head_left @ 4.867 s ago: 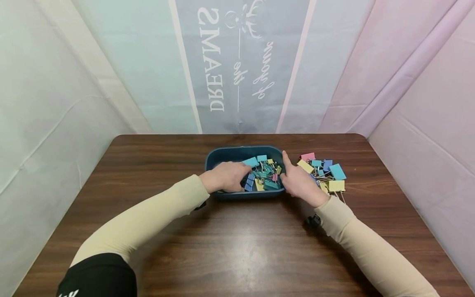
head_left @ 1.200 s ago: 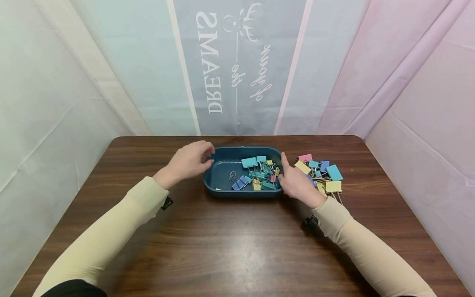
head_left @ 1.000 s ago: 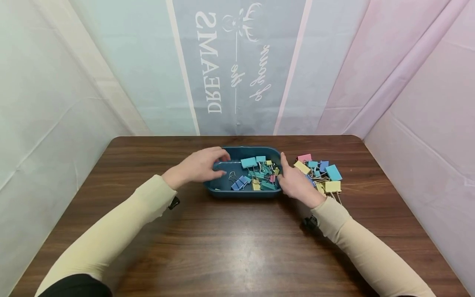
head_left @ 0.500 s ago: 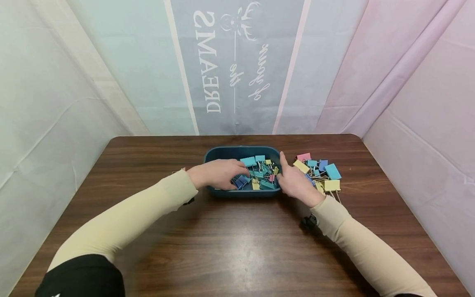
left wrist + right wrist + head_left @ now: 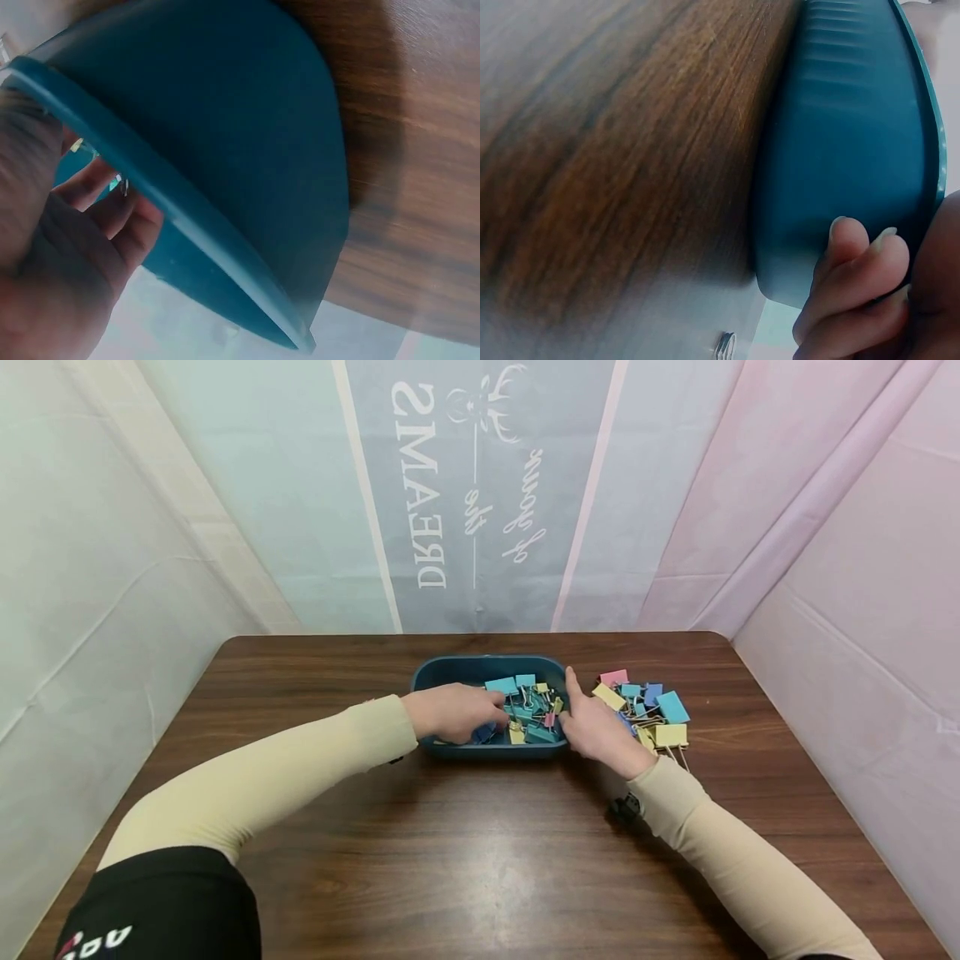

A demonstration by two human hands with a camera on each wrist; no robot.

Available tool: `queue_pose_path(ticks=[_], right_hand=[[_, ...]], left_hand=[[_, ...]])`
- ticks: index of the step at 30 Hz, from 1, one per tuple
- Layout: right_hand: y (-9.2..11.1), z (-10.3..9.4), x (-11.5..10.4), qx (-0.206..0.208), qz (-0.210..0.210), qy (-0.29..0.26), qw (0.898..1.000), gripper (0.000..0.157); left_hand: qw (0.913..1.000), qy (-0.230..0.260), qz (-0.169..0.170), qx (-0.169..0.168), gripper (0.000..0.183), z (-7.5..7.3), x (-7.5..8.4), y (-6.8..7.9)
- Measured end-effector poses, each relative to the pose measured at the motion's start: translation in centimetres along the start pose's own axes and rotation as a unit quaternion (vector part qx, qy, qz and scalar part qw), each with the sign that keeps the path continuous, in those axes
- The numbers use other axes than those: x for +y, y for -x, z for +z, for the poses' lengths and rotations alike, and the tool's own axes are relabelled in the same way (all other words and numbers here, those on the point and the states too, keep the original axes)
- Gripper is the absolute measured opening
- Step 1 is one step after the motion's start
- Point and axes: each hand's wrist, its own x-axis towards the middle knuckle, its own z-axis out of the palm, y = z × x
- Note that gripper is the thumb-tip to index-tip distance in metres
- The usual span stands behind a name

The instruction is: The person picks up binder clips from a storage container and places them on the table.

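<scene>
A dark teal plastic bin [image 5: 465, 671] stands near the back of the table, with a heap of binder clips [image 5: 536, 710] in its right part. My left hand [image 5: 456, 712] reaches over the near left rim into the bin, fingers bent down at the blue clips [image 5: 484, 735]. In the left wrist view a bit of clip wire [image 5: 124, 185] shows by its fingers; whether they pinch a clip is hidden. My right hand [image 5: 596, 725] grips the bin's right end, its index finger along the rim and other fingers curled against the outer wall [image 5: 855, 135].
Just right of the bin, a loose pile of pink, yellow, blue and turquoise binder clips [image 5: 660, 714] lies on the brown wooden table [image 5: 480, 860]. A printed cloth [image 5: 480, 493] hangs behind the table's far edge.
My left hand has come from the left of the bin, over its rim, and down to the clips inside, covering the blue ones. My right hand has kept its place on the bin.
</scene>
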Motion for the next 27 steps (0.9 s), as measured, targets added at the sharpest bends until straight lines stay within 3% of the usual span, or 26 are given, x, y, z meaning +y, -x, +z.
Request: queue_pose_path(ticks=[10,19,27], right_hand=[[0.0,-0.1,0.0,0.001,0.002,0.002,1.000,0.077],[0.2,-0.1,0.1,0.005,-0.003,-0.006,1.000,0.076],[0.2,0.0,0.1,0.004,0.001,0.000,1.000,0.077]], left_hand=[[0.9991,-0.026,0.032,-0.008,0.041,-0.2,0.0,-0.6],[0.9998,-0.019,0.009,0.006,0.045,-1.0,-0.1,-0.1],[0.9991,-0.018,-0.016,0.034,0.043,-2.9,-1.1,2.4]])
